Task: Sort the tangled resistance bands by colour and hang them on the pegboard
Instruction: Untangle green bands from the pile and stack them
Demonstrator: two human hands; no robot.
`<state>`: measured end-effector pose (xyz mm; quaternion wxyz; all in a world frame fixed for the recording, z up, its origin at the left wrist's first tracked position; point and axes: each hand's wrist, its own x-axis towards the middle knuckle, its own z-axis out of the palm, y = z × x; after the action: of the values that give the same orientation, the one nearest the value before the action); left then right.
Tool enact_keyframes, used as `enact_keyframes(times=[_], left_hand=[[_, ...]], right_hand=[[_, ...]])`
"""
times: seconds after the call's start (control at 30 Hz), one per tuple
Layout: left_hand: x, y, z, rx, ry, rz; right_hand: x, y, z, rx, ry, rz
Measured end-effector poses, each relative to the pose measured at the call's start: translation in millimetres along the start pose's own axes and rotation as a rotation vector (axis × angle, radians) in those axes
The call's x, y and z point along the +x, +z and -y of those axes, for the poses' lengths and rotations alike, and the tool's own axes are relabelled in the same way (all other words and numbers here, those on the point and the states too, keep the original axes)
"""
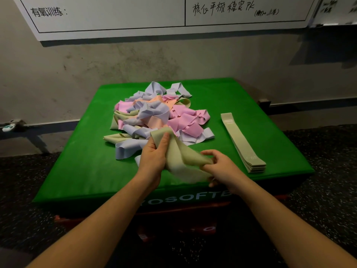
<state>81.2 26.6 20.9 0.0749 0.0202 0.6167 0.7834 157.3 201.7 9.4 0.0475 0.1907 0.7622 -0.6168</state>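
Note:
A tangled heap of resistance bands [154,113] in pink, lilac, peach and pale green lies in the middle of a green padded box [77,167]. At the heap's near edge I hold one pale green band [181,157] between both hands. My left hand [154,153] grips its upper end, thumb over the cloth. My right hand [220,167] pinches its lower right corner near the box's front edge. A neat flat stack of pale green bands [241,142] lies on the right side of the box. No pegboard is in view.
A whiteboard [116,16] with handwritten characters hangs on the grey wall behind the box. Dark speckled floor [328,180] surrounds the box. A metal bracket [13,124] juts from the wall at left. Red straps [193,229] show under the box's front.

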Motion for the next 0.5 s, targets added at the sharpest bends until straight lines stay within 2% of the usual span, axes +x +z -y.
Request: enact_keyframes(times=[0.07,0.23,0.37,0.5], left_hand=[[2,-1,-2,0.000,-0.001,-0.005],[12,-11,-5,0.013,0.005,-0.022],[25,-17,-4,-0.006,-0.011,-0.077],[37,-19,0,-0.024,-0.037,-0.140]], right_hand=[[-1,0,-1,-0.064,-0.050,-0.024],[-5,-2,-1,-0.010,-0.094,-0.003],[-10,0,3,0.306,-0.100,0.148],[-20,2,11,0.237,-0.176,0.178]])
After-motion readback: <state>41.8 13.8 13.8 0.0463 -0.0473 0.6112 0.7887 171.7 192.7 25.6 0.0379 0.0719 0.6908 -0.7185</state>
